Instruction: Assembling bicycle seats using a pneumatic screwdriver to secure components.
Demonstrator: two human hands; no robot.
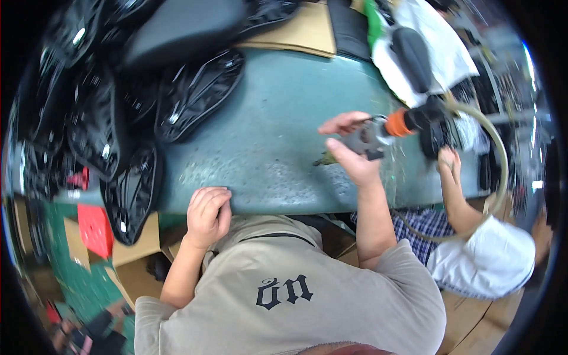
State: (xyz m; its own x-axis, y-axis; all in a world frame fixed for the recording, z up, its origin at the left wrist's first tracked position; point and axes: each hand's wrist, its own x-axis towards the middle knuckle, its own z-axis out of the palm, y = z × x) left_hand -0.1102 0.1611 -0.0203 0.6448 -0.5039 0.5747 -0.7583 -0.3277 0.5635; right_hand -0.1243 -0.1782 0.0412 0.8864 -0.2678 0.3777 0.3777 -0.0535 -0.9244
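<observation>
My right hand (362,167) is wrapped around a grey metal air tool (362,137) with an orange collar (399,123), fingers on its far side and thumb on its near side. The tool is smeared by motion and hangs above the green worktable (266,118). A pale hose (503,160) curves away from its black end. Below the tool is a small olive-green piece (324,158), too blurred to name. At the table's near edge rests my left hand (208,216), fingers curled together, with nothing visible in them.
Shiny black bicycle-seat-shaped pieces (198,94) pile up at the left. Flat cardboard (293,29) and a white bag (441,47) lie at the back. Right of me sits another person in a white top (482,260), one hand at the table. A red stool (94,229) stands lower left.
</observation>
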